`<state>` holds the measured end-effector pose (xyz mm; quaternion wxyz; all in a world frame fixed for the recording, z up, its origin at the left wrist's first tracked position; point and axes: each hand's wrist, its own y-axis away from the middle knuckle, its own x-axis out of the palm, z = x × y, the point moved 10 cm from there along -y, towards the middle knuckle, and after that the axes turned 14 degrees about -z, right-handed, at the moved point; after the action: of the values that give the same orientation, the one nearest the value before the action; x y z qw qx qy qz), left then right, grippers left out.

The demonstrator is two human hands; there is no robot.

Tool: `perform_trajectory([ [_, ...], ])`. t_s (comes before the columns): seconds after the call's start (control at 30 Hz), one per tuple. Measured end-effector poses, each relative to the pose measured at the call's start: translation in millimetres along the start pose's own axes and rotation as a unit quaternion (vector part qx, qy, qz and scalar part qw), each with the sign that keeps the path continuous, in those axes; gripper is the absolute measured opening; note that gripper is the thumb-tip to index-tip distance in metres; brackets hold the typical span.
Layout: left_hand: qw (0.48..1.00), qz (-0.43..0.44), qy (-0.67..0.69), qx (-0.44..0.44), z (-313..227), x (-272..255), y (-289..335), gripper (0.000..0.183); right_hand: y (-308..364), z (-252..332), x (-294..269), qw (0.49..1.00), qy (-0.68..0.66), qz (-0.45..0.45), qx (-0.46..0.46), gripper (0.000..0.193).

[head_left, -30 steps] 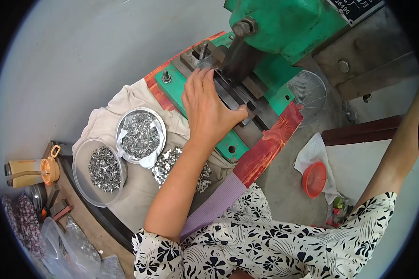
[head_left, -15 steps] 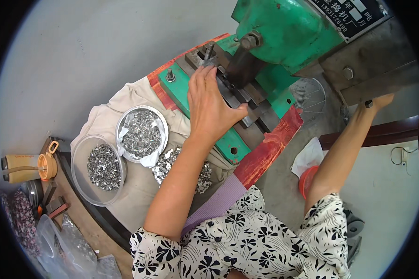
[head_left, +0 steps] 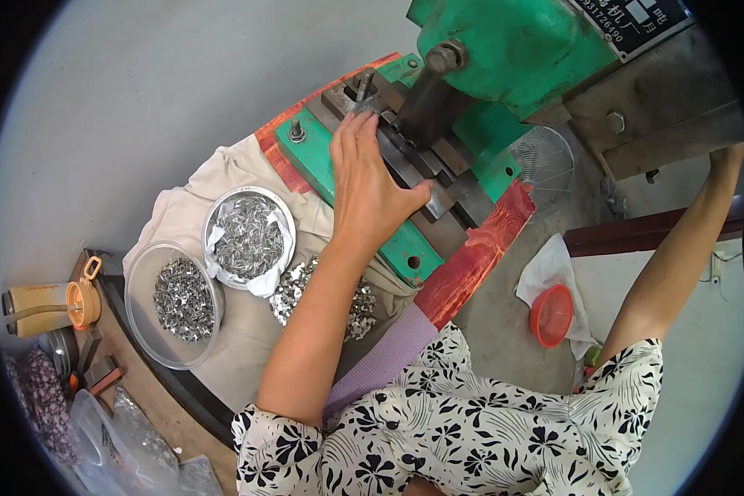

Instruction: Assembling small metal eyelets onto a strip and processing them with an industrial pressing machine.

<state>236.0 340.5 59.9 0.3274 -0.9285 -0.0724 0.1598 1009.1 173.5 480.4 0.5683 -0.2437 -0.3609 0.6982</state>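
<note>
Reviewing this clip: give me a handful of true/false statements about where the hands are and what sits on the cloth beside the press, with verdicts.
1. The left hand lies flat on the dark metal die block of the green press. True.
2. The right hand is picking parts from a bowl. False: the right arm reaches up toward the picture's right edge, and the hand itself is barely in view.
3. Two round dishes of small metal parts, the metal bowl and the clear dish, sit on the beige cloth. True.
4. The small orange cup stands on the press. False: it lies on a white rag down on the floor.
</note>
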Motion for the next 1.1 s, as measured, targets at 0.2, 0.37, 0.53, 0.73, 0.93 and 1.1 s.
perform_trajectory([
  [0.2,0.995,-0.009,-0.096,0.000,10,-20,-5,0.098,204,-45,117,0.992,-0.108,-0.024,0.067,0.049],
  [0.37,0.997,-0.001,-0.071,-0.020,3,-8,1,0.094,393,163,134,0.984,-0.161,-0.083,-0.002,0.051],
  [0.53,0.995,-0.018,-0.089,-0.040,5,-14,-1,0.090,370,160,131,0.984,-0.162,-0.051,0.047,0.048],
  [0.73,0.996,0.033,-0.077,-0.029,-13,-21,20,0.091,329,202,144,0.998,-0.049,-0.001,0.049,0.040],
  [0.93,0.997,0.029,-0.059,-0.039,-24,-25,29,0.092,290,199,143,0.997,-0.072,-0.011,0.032,0.044],
  [1.1,0.996,0.033,-0.067,-0.049,-24,-22,34,0.093,313,182,140,0.991,-0.106,-0.047,0.066,0.042],
])
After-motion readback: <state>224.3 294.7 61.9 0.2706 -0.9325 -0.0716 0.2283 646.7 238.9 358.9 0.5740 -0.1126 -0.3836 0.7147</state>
